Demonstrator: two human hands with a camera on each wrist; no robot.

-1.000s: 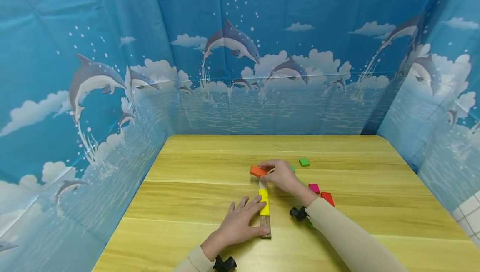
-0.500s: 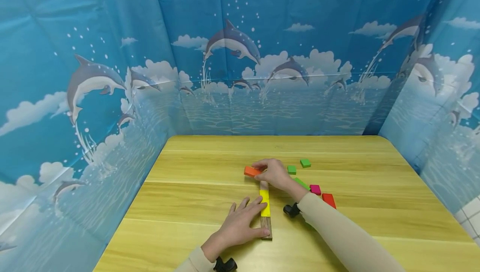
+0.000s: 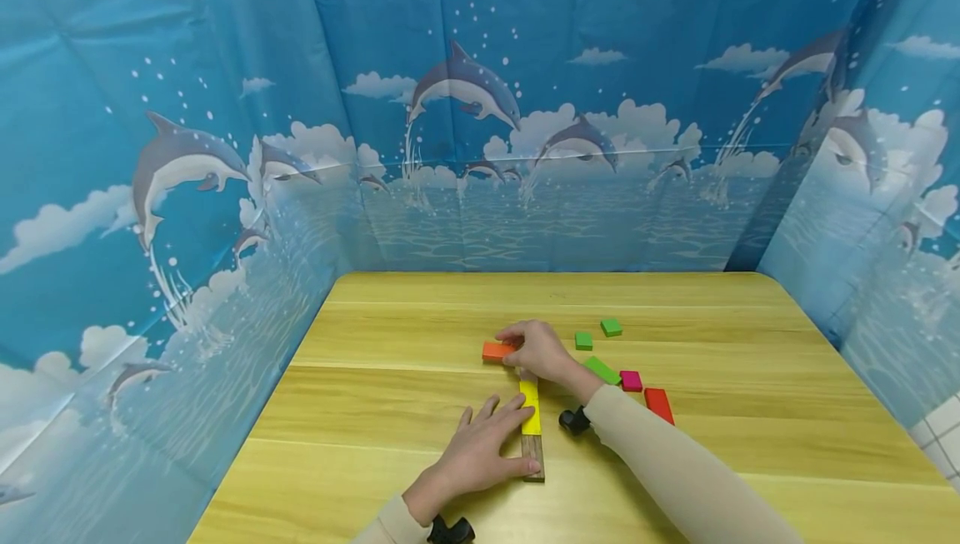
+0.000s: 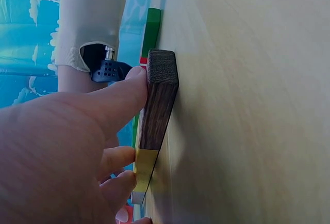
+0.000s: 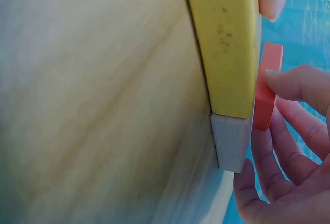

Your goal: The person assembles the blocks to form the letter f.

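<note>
Steady the yellow block [image 3: 533,425] and dark block [image 3: 532,446] under the spread left grip [image 3: 480,448], and lower the orange block [image 3: 496,352], clamped in the right grip [image 3: 540,351], without nudging the pale block [image 5: 230,142] just beside that grip.

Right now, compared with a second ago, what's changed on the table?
The right hand, holding the orange block, has shifted left, the block ending slightly lower in the head view; more of the long green block shows. Nothing was let go. The left hand still rests on the yellow and brown blocks.
</note>
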